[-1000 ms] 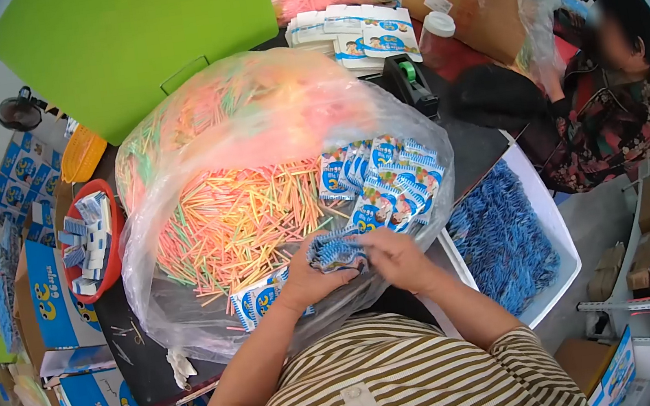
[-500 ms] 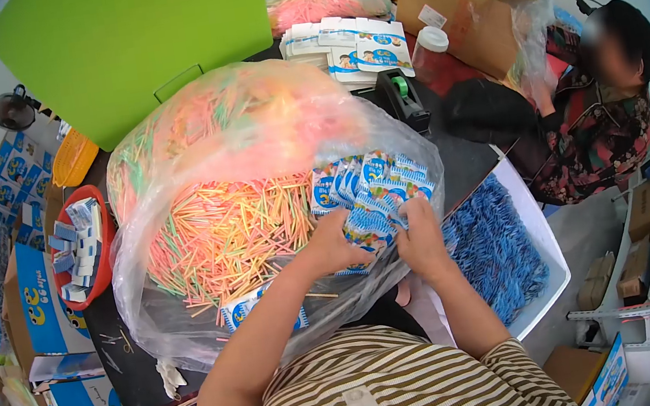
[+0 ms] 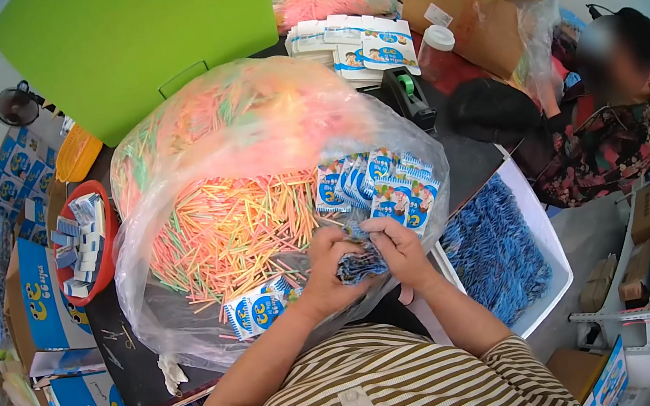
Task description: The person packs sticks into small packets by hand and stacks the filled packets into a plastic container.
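My left hand (image 3: 328,266) is closed round a stack of small blue printed packets (image 3: 363,262), their edges facing up. At the stack's right side, my right hand (image 3: 397,249) is closed on the same packets with thumb and fingers. Both hands are over the front right of a large clear plastic bag (image 3: 139,289). Inside it lies a heap of thin pink, yellow and green sticks (image 3: 223,237). More blue and white packets (image 3: 378,184) lie fanned out just beyond my hands. Two or so packets (image 3: 261,306) rest near my left forearm.
A white bin (image 3: 558,275) of blue packets stands at right. The red basket (image 3: 109,260) on the left holds small boxes. Behind are a tape dispenser (image 3: 410,97), flat printed cartons (image 3: 386,43), a jar (image 3: 438,44) and a cardboard box (image 3: 471,3). Another person (image 3: 611,132) sits at right.
My hands have drawn together and nearer my body, with packets gathered upright between them. The packets by my left forearm show more fully. The view has shifted slightly.
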Available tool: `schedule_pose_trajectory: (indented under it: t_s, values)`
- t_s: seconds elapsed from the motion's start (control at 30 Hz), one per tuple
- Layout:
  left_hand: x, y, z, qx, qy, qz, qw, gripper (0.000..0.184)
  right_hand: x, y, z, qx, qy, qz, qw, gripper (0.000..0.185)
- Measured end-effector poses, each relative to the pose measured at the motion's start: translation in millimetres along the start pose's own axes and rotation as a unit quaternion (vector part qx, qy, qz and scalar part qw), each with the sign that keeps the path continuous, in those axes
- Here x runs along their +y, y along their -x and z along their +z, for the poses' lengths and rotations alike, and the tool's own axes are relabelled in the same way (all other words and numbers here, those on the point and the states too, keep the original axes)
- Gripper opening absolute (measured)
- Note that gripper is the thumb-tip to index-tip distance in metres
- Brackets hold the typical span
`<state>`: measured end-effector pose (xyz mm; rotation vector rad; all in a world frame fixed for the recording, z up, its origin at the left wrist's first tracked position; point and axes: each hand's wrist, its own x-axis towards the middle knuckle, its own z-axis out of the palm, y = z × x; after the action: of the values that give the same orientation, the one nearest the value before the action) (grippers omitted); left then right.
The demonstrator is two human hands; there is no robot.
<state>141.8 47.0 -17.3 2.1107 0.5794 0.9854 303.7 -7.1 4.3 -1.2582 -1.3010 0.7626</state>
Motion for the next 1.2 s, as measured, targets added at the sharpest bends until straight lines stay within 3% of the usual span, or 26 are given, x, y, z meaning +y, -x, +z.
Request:
schedule_pose_trajectory:
  t_s: [0.1,0.13,0.17,0.23,0.27,0.33,0.37,0.4,0.43,0.5,0.57,0.6,0.63,0.7,0.73,0.8,0.93,0.97,1.07,1.2]
  values:
    - [5,-4,-5,0.081,-0.055,0.036,0.995,0.07,5,2,4,0.006,-0.079,0.053,0.995,0.018]
    - [3,-3,-5,0.084,-0.044,-0.007,0.995,0.082,3,3,7,0.006,-0.078,0.054,0.995,0.018]
    - [1,0,-4,0.087,-0.043,-0.008,0.995,0.082,-1,3,12,-0.012,-0.082,0.043,0.996,0.019]
    - [-4,1,-3,0.007,0.212,-0.157,0.965,0.081,-13,0,11,-0.054,-0.088,0.051,0.993,0.021]
    - [-6,0,-5,0.007,0.211,-0.154,0.965,0.081,-10,-5,4,-0.054,-0.088,0.048,0.994,0.021]
    - [-11,-2,-7,-0.105,0.279,-0.221,0.929,0.077,-1,-19,-19,0.006,0.073,-0.063,0.995,0.019]
    - [-17,5,-5,-0.069,0.161,-0.178,0.968,0.066,-2,-29,-32,0.052,0.224,-0.08,0.97,0.018]
    - [-15,4,-5,-0.069,0.162,-0.179,0.968,0.066,-7,-39,-40,0.098,0.369,-0.096,0.919,0.018]
    - [-13,1,-6,-0.066,0.143,-0.147,0.976,0.065,-4,-43,-41,0.099,0.37,-0.095,0.919,0.018]
    - [-6,-5,-6,-0.065,0.123,-0.111,0.984,0.064,7,-50,-40,0.051,0.542,-0.029,0.838,0.02]
    - [3,-11,-1,-0.05,0.17,-0.049,0.983,0.064,18,-44,-42,0.056,0.547,-0.076,0.832,0.021]
    - [11,-10,2,-0.071,0.267,-0.137,0.951,0.066,21,-37,-43,0.058,0.55,-0.118,0.825,0.023]
    - [15,-11,4,-0.07,0.271,-0.138,0.95,0.066,23,-32,-44,0.054,0.552,-0.116,0.824,0.023]
    - [19,-14,7,-0.093,0.274,-0.255,0.923,0.067,25,-25,-47,0.133,0.479,-0.057,0.866,0.027]
    - [14,-16,15,-0.078,0.363,-0.264,0.89,0.065,26,-26,-48,0.133,0.48,-0.054,0.865,0.027]
    - [0,-20,23,-0.089,0.341,-0.253,0.901,0.063,28,-34,-48,0.105,0.547,-0.053,0.829,0.028]
    - [-8,-18,26,-0.097,0.303,-0.264,0.911,0.057,26,-29,-50,0.107,0.506,-0.132,0.846,0.024]
    - [-10,-16,28,-0.079,0.319,-0.269,0.905,0.056,26,-22,-56,0.117,0.451,-0.118,0.877,0.018]
    - [1,-24,28,-0.101,0.321,-0.254,0.907,0.061,27,-16,-77,0.111,0.425,-0.08,0.895,0.015]
    - [10,-42,47,-0.122,0.194,-0.217,0.949,0.07,45,-25,-88,0.1,0.496,-0.044,0.862,0.017]
